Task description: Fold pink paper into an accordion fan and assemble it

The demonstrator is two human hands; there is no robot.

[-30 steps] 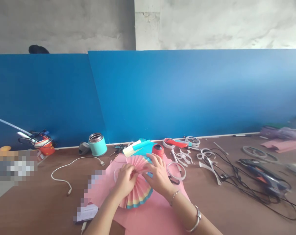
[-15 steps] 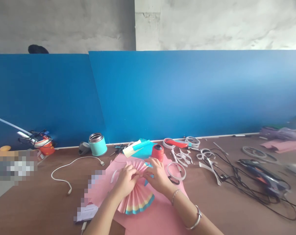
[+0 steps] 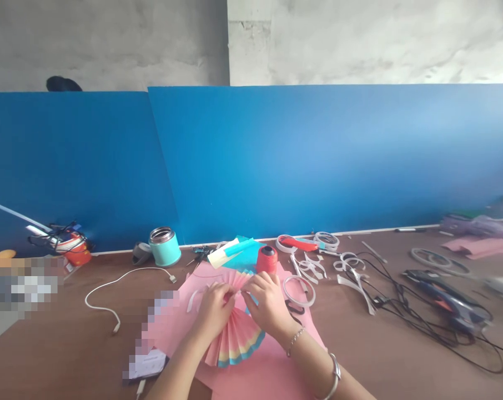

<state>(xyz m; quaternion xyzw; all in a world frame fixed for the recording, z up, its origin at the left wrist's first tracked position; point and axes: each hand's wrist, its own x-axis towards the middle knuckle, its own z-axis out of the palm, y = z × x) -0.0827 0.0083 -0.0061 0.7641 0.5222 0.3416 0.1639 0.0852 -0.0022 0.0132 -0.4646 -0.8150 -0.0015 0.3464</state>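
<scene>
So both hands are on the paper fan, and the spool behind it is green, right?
Not green: the head view shows the spool is red. The left hand and right hand are both on the paper fan, with the spool behind it.

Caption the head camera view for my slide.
Left hand and right hand pinch a pleated paper fan on a pink sheet.
</scene>
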